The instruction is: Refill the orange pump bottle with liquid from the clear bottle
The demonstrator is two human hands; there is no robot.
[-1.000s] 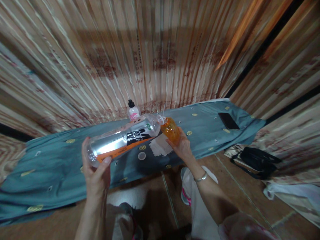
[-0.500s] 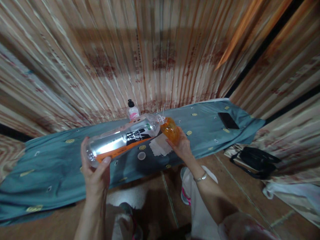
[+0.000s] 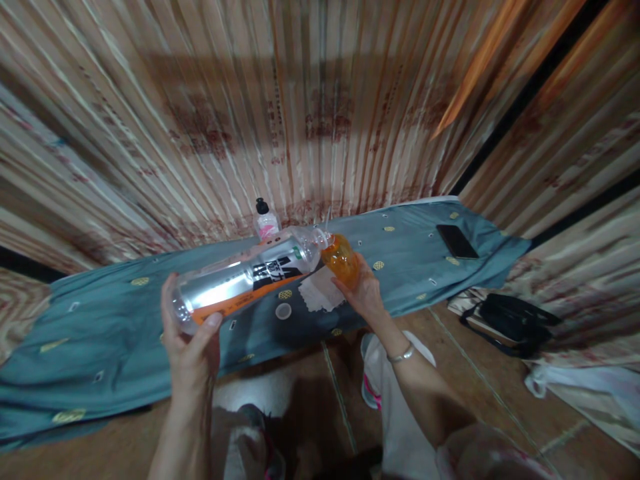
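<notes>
My left hand (image 3: 193, 347) has its grip around the base of a large clear plastic bottle (image 3: 250, 280), tipped near-horizontal, black-and-orange label unreadable. Its mouth meets a small orange cup (image 3: 341, 260) gripped in my right hand (image 3: 365, 293). Both are over a blue-grey cloth-covered surface (image 3: 125, 333), striped curtain (image 3: 300, 100) behind.

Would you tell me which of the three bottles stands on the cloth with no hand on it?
The small bottle with the black cap, upright by the curtain. The large clear bottle lies tilted in the left hand; the right hand holds the orange bottle.
</notes>
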